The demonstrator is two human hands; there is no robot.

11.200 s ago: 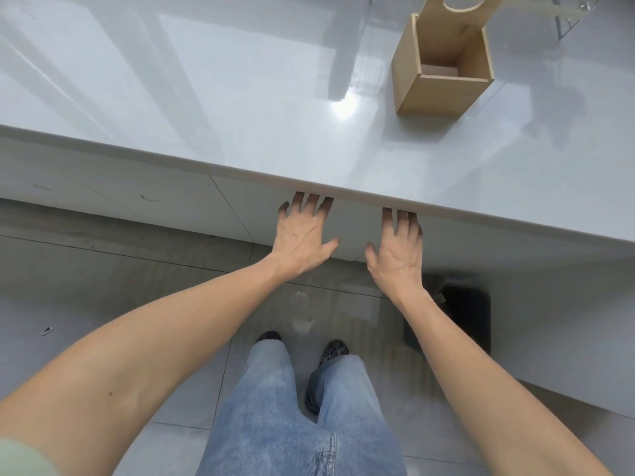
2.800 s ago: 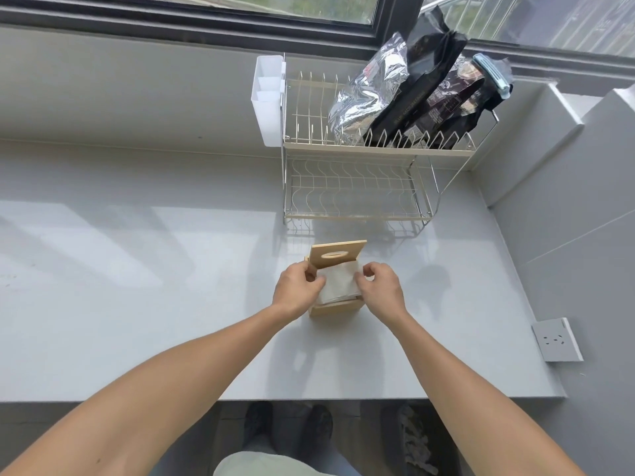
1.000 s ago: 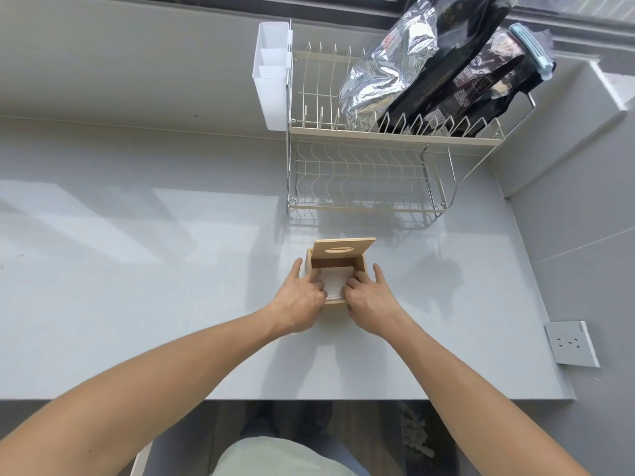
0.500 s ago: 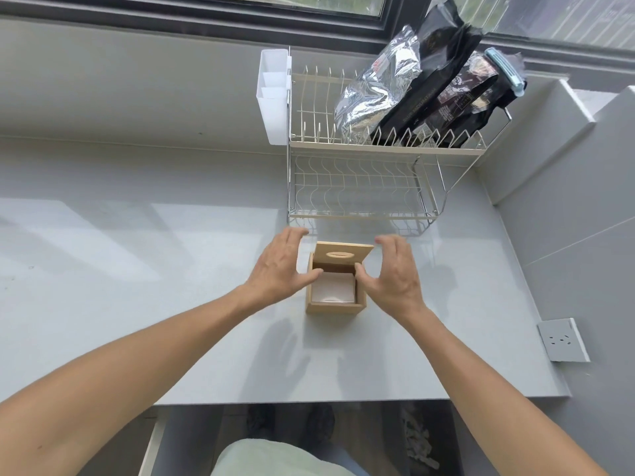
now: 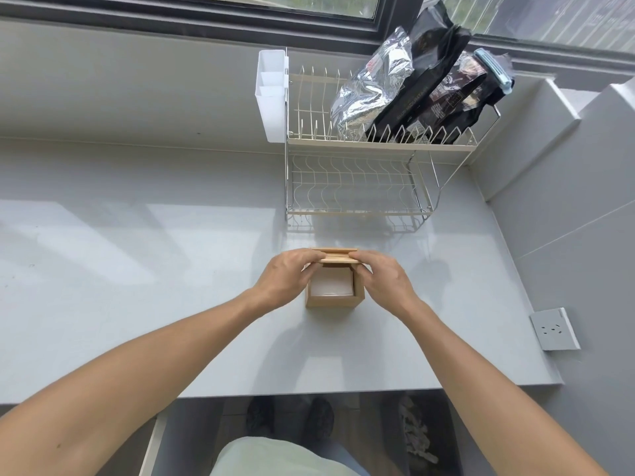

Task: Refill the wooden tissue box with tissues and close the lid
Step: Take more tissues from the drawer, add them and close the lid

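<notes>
While the wooden tissue box (image 5: 334, 297) sits on the grey counter (image 5: 137, 269) just in front of the dish rack (image 5: 360, 187), its lid (image 5: 338, 258) is pinched at the far edge, half lowered. The left hand (image 5: 287, 281) and right hand (image 5: 381, 278) are curled closed on the lid's ends. White tissues (image 5: 332, 287) are seen inside the box.

Single head-worn view, steeply down over countertop (image 5: 137, 269), close above arms.
</notes>
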